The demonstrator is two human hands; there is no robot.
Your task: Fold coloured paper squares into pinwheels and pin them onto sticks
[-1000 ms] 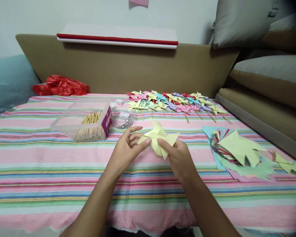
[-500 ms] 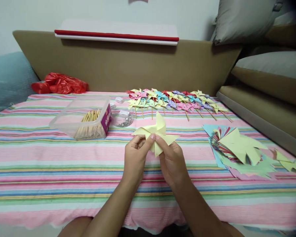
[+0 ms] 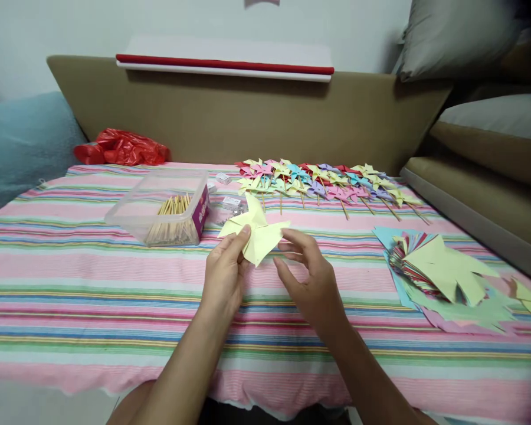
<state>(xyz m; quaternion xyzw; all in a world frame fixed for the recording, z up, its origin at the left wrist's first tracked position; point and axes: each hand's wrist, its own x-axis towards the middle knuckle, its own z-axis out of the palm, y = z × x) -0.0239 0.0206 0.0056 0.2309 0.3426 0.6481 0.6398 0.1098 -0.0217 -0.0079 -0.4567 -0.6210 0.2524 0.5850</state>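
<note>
A pale yellow paper pinwheel (image 3: 259, 233) is pinched in my left hand (image 3: 226, 268), thumb on its front near the folded middle. My right hand (image 3: 312, 274) is just to the right of it, thumb and fingers apart and holding nothing; its fingertips are close to the right blade. Beyond the pinwheel a clear round dish (image 3: 221, 217) of small metal pieces is partly hidden by the paper, with a small white-labelled box (image 3: 231, 202) on it. To the left, a clear plastic tub (image 3: 128, 215) holds many thin wooden sticks (image 3: 173, 215).
Finished pinwheels on sticks (image 3: 331, 183) lie in rows at the back. A stack of cut paper sheets (image 3: 446, 268) is at the right. A red plastic bag (image 3: 124, 147) sits at back left. Cushions (image 3: 482, 189) border the right side of the striped cloth (image 3: 115, 324).
My right hand has let go of the pinwheel, moved right and opened. My left hand has shifted slightly left with the pinwheel, now tilted. The whole view has shifted a little.
</note>
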